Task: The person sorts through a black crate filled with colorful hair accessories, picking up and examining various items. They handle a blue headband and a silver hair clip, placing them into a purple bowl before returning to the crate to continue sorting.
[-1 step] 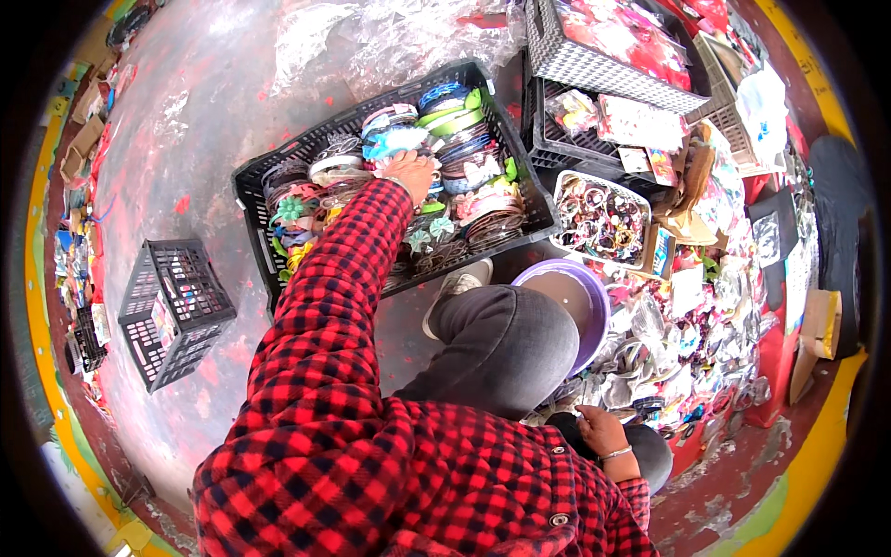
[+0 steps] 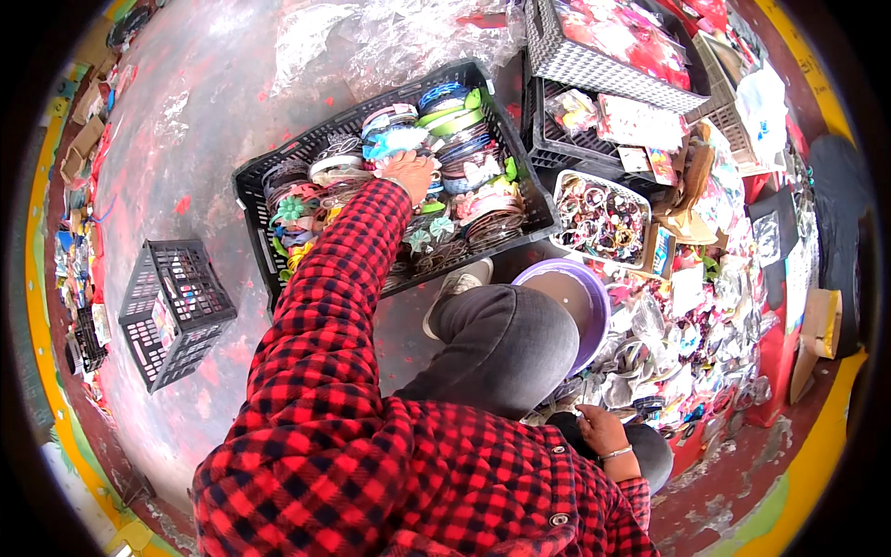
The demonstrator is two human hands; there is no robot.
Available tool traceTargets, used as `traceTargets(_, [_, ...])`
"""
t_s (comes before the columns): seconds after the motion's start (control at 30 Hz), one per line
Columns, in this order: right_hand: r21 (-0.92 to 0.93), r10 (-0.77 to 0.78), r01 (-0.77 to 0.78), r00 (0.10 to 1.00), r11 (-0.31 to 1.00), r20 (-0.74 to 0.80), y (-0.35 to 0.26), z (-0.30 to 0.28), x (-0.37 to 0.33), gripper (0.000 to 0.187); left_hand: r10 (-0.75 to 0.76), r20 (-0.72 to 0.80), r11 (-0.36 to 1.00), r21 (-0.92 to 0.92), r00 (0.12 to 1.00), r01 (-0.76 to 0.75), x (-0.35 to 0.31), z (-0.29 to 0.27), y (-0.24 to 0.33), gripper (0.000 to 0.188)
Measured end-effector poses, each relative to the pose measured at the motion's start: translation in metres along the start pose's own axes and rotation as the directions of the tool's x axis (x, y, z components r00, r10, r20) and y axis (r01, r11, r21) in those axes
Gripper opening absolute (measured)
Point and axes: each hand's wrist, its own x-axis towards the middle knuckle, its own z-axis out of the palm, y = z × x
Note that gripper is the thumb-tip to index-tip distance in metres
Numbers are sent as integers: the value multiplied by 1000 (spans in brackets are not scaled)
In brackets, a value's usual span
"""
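Black crate of hairbands could spill if the left hand, pinching one, tugs tangled neighbours.

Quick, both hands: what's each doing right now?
Left hand: in the black crate, on the hair bands; grip unclear.
Right hand: by the knee, grip unclear.

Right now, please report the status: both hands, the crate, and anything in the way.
Left hand down among hair bands in black crate. Right hand low by the knee, grip unclear. Purple basin and small empty crate close by.
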Motion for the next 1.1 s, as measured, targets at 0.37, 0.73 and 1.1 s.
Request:
traceTargets(0.37, [5,-24,25,998,1000,-55,3,2,-8,28,-38,124,999,-30,992,42,-22,-26,-2,29])
traceTargets(0.73, [66,-70,76,994,995,-85,-10,-10,-10,26,-140,-80,971,-204,987,121,-10,-2,-7,41])
traceTargets(1.1, [53,-50,53,997,997,-65,-2,-2,-7,28,-29,-50,1000,-11,998,29,-44,15,29,46])
